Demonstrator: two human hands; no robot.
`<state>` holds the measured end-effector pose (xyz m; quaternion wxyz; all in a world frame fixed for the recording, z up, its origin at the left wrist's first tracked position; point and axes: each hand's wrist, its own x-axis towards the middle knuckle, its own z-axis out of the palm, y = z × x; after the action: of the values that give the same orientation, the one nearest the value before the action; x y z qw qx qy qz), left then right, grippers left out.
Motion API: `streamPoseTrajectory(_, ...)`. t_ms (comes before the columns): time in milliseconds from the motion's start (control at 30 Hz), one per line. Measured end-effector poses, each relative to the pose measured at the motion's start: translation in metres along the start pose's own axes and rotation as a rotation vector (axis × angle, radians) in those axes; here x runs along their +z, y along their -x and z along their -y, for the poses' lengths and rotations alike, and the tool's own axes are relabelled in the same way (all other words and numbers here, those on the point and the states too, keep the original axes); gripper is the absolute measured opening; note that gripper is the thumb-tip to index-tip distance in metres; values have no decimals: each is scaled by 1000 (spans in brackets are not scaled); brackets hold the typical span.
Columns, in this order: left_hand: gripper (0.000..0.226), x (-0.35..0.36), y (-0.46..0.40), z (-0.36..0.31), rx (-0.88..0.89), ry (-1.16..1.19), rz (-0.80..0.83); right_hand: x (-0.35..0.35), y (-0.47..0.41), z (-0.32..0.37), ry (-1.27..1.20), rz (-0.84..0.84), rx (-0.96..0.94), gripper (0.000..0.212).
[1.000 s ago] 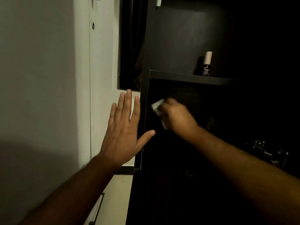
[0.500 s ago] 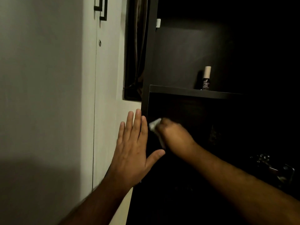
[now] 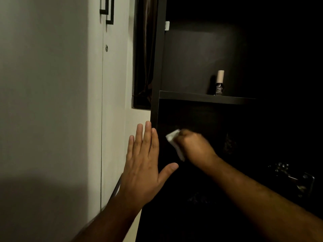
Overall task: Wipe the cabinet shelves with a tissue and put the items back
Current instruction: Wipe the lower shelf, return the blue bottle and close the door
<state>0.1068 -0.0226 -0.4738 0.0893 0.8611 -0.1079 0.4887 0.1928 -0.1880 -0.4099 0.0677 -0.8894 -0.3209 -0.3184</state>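
Note:
A dark cabinet with an upper shelf fills the right of the head view. My right hand grips a white tissue and holds it against the inner left wall of the compartment under that shelf. My left hand is flat with straight fingers, lying against the cabinet's outer left edge. A small dark bottle with a pale cap stands upright on the upper shelf. The lower compartment is very dark, and its contents are hard to make out.
A white wardrobe door with dark handles stands left of the cabinet, and a dark curtain hangs between them. Shiny metal items lie at the lower right inside the cabinet.
The view has tilted upward, so the shelf and both hands sit lower in the frame. My right hand with the tissue has shifted slightly along the inner wall. My left hand stays flat on the cabinet's edge.

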Motion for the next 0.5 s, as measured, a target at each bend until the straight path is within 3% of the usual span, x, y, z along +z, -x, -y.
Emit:
streamPoseTrajectory(100,88,-3,1,0,9,0,-3,-19,-13,-18,75,-212,105,24)
streamPoseTrajectory(133,88,-4,3,0,8,7,-4,-18,-14,-16,28,-212,124,24)
streamPoseTrajectory(200,88,-3,7,-3,1,27,4,-3,-8,2,-110,-80,60,29)
streamPoseTrajectory(267,88,0,15,-8,-10,52,23,14,5,13,-47,143,-69,34)
streamPoseTrajectory(300,88,1,18,-10,-5,62,30,13,9,9,-18,147,-70,33)
streamPoseTrajectory(367,88,3,22,-12,11,66,33,-6,2,-5,-55,-31,66,30)
streamPoseTrajectory(433,87,3,22,-10,17,51,23,-22,-11,-19,-71,-316,188,22)
streamPoseTrajectory(500,87,2,20,-10,14,47,28,-27,-21,-13,-80,-397,222,25)
